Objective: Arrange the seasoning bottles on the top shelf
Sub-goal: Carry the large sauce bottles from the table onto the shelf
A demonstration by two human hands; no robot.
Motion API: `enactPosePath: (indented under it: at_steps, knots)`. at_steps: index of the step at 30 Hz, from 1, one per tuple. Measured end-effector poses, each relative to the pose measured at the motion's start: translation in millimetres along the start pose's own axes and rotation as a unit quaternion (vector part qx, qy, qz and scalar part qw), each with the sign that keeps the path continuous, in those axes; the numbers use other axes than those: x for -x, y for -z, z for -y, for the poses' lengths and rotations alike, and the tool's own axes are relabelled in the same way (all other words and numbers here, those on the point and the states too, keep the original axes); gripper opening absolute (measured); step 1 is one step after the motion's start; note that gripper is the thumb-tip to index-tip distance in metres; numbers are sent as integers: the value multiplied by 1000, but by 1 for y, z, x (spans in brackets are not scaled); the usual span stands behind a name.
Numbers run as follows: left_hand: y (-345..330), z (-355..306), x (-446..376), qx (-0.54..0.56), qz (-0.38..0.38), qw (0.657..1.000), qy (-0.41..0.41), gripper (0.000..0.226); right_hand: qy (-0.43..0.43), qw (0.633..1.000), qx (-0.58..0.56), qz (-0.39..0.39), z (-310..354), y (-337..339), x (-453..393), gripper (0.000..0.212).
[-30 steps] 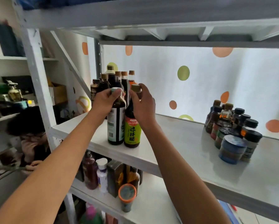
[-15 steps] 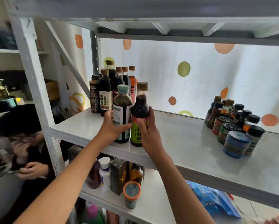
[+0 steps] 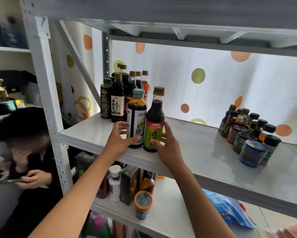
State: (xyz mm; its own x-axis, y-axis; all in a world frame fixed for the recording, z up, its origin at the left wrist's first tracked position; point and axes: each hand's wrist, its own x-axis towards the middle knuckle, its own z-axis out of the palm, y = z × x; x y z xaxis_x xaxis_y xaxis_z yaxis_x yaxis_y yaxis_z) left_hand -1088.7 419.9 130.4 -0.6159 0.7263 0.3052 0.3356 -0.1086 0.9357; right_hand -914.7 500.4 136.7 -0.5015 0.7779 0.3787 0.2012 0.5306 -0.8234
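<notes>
Compared with the view half a second before, both hands sit at much the same height on the lower bodies of the two front bottles, having come down from the caps they held a second ago. The left hand (image 3: 117, 140) curls its fingers and thumb round the teal-capped bottle (image 3: 136, 120); the right hand (image 3: 168, 146) wraps the green-labelled bottle (image 3: 153, 124), thumb across the label. The two bottles stand upright and touching near the front edge of the white shelf (image 3: 195, 152) (the upper board of a white metal rack (image 3: 44, 93)). Behind them, at the shelf's back left corner, stands a tight cluster of tall dark bottles (image 3: 122, 95); well apart at the right is a group of small jars and bottles (image 3: 249, 131), with a blue-lidded tub (image 3: 251, 153) in front. The rear wall (image 3: 213, 93) is white with orange and green dots. The shelf below carries a white bottle (image 3: 114, 182), a dark box (image 3: 128, 184), an orange-rimmed jar (image 3: 143, 203) and a blue packet (image 3: 228, 208). Another person (image 3: 24, 148) bends low at the left.
</notes>
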Motion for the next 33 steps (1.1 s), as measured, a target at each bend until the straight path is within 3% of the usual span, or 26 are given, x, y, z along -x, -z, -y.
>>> enactPosePath:
  at_steps: [3, 6, 12, 15, 20, 25, 33]
  knots:
    - [-4, -5, 0, -44, -42, 998, -19, 76, 0, 1000, -5, 6, 0, -5, -8, 79]
    - [0, -4, -7, -64, -55, 996, -26, 71, -8, 1000, -11, 9, 0, -14, -16, 79]
    - [39, 10, -35, -1, 7, 999, 32, 66, -9, 999, -23, 25, 4, -39, -42, 78]
    - [51, 8, -48, -51, 21, 998, 23, 69, -8, 999, -19, 42, 9, -54, -62, 78]
    - [57, 10, -58, -125, -82, 988, -45, 56, -6, 998, -7, 64, 14, -84, -88, 83]
    - [85, 31, -79, -104, -119, 987, 13, 67, -3, 995, -44, 93, 6, -125, -126, 87]
    - [104, 48, -111, -135, -151, 979, 9, 59, 7, 996, -33, 80, 33, -163, -136, 81]
